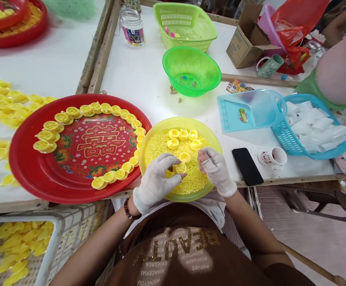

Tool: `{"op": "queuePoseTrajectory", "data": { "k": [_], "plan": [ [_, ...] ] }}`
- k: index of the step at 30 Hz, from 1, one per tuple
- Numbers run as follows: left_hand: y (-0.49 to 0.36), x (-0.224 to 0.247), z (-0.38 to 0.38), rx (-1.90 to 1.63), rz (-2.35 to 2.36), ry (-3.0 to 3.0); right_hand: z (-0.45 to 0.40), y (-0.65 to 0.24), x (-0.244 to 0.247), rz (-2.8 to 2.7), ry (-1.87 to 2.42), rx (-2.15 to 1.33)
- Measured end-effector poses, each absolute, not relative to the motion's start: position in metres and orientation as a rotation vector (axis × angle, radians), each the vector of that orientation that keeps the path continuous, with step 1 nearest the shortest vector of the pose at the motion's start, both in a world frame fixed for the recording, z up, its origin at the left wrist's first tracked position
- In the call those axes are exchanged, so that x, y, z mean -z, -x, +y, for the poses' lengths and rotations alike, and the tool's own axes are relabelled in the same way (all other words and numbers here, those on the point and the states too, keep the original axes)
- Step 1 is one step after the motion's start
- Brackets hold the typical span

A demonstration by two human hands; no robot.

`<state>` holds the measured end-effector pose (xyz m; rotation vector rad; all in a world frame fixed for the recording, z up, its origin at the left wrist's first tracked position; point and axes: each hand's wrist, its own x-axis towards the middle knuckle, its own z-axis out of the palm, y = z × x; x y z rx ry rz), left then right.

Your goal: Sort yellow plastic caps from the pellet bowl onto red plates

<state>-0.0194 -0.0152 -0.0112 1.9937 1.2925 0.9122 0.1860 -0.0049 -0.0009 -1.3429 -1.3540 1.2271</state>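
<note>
My left hand [158, 180], in a white glove with bare fingertips, pinches a small yellow plastic cup-shaped piece [181, 168] over a yellow bowl [216, 143]. Small pale-yellow pellets [158, 143] fill this bowl, and several more cup-shaped pieces sit on them. One such piece [185, 157] lies just beyond my left fingertips. My right hand [217, 169], gloved the same way, is over the bowl's right side with its fingers pressed together; what they hold, if anything, is too small to tell. At the left, a red tray [24, 159] carries an arc of yellow pieces along its inner edge.
A green bowl [192, 67] and a green basket [187, 24] stand farther back. To the right are a blue scoop [250, 113], a black phone [247, 166], a mug [277, 156] and a blue basket [289, 137] of white pieces. Loose yellow pieces [2, 101] cover the far-left table.
</note>
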Motion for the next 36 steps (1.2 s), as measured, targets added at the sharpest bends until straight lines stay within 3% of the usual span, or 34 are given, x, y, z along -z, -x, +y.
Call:
{"op": "queuePoseTrajectory", "data": {
  "k": [6,13,21,27,32,36],
  "plan": [
    [0.012,0.017,-0.020,-0.914,1.349,-2.207,-0.007,-0.178,-0.004,-1.944,1.499,-1.055],
    [0.019,0.024,-0.023,-0.871,1.330,-2.159,-0.006,-0.196,-0.008,-2.153,1.389,-1.135],
    [0.033,0.004,-0.025,-0.891,1.291,-1.856,-0.012,-0.195,-0.016,-2.510,1.495,-0.588],
    [0.118,-0.010,-0.039,-0.942,1.519,-1.656,-0.025,-0.186,0.005,-2.778,1.311,-0.293],
    [0.214,-0.002,-0.055,-0.584,2.067,-1.725,-0.030,-0.180,0.017,-2.782,1.273,-0.268],
    [0.244,0.010,-0.062,-0.206,2.107,-1.814,-0.031,-0.180,0.015,-2.719,1.295,-0.265]
  ]
}}
